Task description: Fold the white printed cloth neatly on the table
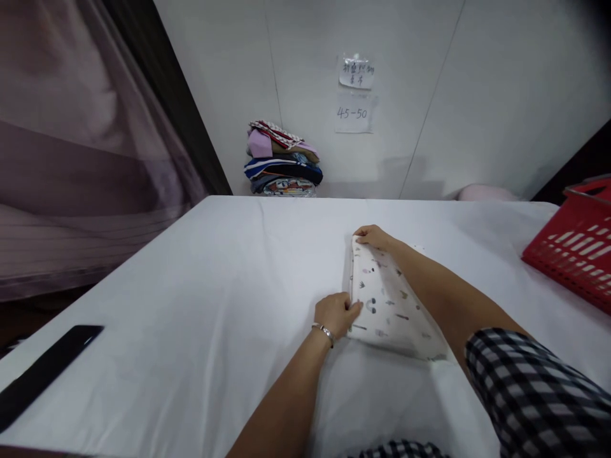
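Observation:
A folded white cloth with small dark printed figures (389, 305) lies on the white-covered table (200, 305), right of centre. My left hand (337, 315), with a silver bracelet at the wrist, pinches the cloth's near left edge. My right hand (375, 237) reaches over the cloth and grips its far left corner, fingers curled. My right forearm lies across the cloth's right side, and a black-and-white checked sleeve shows at the lower right.
A stack of folded coloured clothes (282, 160) stands against the back wall. Two paper notes (354, 95) hang on the wall. A red plastic basket (575, 245) sits at the table's right edge. A flat black strip (45, 369) lies at the near left.

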`<state>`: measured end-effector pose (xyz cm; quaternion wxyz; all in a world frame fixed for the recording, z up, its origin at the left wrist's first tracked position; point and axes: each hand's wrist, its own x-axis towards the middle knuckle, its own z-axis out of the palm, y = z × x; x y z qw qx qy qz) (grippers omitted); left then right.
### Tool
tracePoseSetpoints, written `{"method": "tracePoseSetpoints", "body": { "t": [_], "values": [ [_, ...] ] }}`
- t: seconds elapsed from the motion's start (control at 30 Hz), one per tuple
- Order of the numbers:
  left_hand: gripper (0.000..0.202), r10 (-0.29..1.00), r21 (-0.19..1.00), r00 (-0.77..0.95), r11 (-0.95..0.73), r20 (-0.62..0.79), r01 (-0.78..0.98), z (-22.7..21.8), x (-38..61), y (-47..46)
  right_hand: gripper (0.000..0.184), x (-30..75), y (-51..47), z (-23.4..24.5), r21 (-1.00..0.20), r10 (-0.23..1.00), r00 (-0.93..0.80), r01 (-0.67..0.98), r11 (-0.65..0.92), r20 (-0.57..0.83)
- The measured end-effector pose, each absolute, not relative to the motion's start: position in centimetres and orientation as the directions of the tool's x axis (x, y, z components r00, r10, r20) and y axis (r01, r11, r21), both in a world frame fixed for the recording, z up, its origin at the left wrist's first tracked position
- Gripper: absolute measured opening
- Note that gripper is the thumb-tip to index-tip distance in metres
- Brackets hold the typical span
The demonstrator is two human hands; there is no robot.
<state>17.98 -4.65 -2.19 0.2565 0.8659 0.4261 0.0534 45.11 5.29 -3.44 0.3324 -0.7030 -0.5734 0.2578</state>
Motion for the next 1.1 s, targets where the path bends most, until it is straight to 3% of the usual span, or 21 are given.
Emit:
{"method": "tracePoseSetpoints", "body": {
  "t": [0.47, 0.63, 0.83, 1.1],
  "values": [
    [0.037, 0.758, 0.491, 0.636, -0.502, -0.146, 0.712, -2.1, 18.0, -4.6, 0.024, 44.8, 5.9, -2.7, -0.575, 0.993, 0.116, 0.810, -0.114, -0.034],
    [0.037, 0.795, 0.518, 0.593, -0.457, -0.126, 0.723, -2.3, 18.0, -4.5, 0.023, 43.9, 5.5, -3.0, -0.469, 0.971, 0.234, 0.863, -0.187, 0.044],
    [0.022, 0.840, 0.648, 0.529, -0.339, -0.117, 0.682, -2.6, 17.8, -3.8, 0.032, 43.4, 4.9, -3.2, -0.370, 0.914, 0.387, 0.873, -0.318, 0.126],
    [0.019, 0.828, 0.624, 0.547, -0.361, -0.128, 0.693, -2.5, 17.9, -3.8, 0.042, 41.2, 2.5, -2.5, -0.240, 0.956, 0.234, 0.952, -0.188, 0.177]
  ]
}}
